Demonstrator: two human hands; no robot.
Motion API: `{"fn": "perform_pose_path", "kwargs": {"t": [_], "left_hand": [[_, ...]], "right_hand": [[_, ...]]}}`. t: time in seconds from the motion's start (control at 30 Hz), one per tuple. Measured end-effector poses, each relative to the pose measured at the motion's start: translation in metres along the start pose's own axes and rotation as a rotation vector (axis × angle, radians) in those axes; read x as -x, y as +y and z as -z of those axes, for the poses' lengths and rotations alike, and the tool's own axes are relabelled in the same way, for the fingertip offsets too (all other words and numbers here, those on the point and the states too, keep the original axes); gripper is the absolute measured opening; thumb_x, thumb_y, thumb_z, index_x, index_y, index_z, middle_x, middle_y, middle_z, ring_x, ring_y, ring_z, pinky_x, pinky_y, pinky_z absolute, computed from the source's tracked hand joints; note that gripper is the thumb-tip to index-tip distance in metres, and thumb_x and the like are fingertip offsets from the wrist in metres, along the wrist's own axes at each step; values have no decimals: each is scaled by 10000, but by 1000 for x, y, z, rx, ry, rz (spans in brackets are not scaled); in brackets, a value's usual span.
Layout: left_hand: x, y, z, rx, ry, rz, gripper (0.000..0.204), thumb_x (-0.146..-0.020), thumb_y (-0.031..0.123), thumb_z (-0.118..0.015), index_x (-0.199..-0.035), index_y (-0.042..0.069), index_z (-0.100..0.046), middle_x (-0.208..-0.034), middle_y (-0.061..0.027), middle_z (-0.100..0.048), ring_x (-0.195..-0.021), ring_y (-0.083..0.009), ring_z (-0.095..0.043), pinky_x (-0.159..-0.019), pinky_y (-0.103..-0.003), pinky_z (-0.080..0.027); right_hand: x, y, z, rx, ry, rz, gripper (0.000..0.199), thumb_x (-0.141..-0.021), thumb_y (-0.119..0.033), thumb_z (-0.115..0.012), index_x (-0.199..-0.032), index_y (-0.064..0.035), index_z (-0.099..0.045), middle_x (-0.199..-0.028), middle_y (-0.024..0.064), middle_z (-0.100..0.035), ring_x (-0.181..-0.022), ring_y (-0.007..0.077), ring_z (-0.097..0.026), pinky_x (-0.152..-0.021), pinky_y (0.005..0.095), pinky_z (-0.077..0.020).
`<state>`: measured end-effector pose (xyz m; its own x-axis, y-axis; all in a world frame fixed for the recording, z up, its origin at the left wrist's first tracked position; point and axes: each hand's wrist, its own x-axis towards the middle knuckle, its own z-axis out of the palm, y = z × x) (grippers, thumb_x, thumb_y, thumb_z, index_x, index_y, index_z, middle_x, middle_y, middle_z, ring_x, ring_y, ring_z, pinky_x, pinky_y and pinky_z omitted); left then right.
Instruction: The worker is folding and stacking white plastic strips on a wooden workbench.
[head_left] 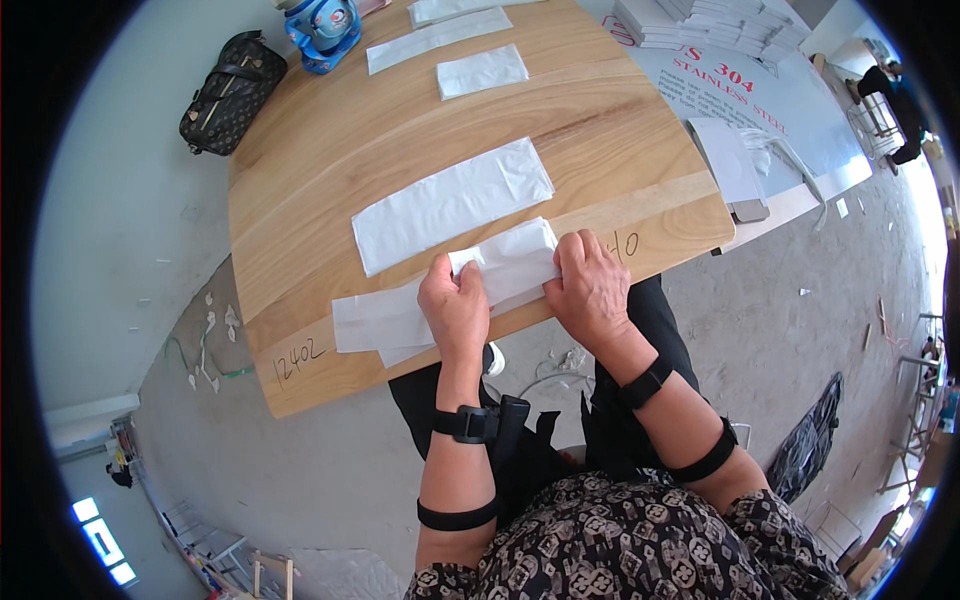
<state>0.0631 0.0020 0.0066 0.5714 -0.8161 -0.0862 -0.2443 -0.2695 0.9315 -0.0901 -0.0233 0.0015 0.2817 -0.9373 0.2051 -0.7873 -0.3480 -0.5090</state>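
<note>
At the near edge of the wooden table [300,215] lies a thin, translucent white sheet [375,318], folded into a long strip. My left hand [455,305] is closed on its middle, thumb and fingers pinching a small white folded piece. My right hand [592,290] has its fingers curled round the strip's right end. Part of the sheet under both hands is hidden. Just beyond lies a flat folded white sheet [452,205], its top end close behind the strip; neither hand touches it.
Farther back are a small folded white sheet [482,72] and a longer one [440,40]. A blue bottle [322,35] and a dark patterned handbag [235,92] stand at the far left. To the right, a metal-topped table [790,150] holds stacked white boards [700,25].
</note>
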Motion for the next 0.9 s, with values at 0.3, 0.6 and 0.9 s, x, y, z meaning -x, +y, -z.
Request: {"fn": "perform_pose_path", "kwargs": {"t": [0.3,0.6,0.9], "left_hand": [[0,4,5,7,-6,63,106,-874,38,-562,-856,-66,-573,-722,-130,-629,-553,-173,-605,-453,-327,-520],[7,9,12,-639,-9,-185,123,-844,131,-593,-836,9,-606,-733,-209,-657,-706,-405,-653,-661,-477,-520],[-4,-37,106,-690,539,-231,147,-780,142,-700,-841,55,-598,-760,-104,-616,-738,-276,-608,-684,-398,-491]], "right_hand": [[-2,-6,21,-202,34,231,465,-730,-203,-684,-1117,-5,-520,-1109,151,-547,-1060,333,-535,-916,452,-414],[6,-4,0,130,-283,415,900,-728,-692,-598,-1475,-264,-335,-1539,159,-249,-1443,315,-196,-1172,540,-96],[1,-5,14,149,-395,494,940,-611,-644,-740,-1440,-438,-348,-1548,220,-172,-1453,368,-132,-1165,575,-77]]}}
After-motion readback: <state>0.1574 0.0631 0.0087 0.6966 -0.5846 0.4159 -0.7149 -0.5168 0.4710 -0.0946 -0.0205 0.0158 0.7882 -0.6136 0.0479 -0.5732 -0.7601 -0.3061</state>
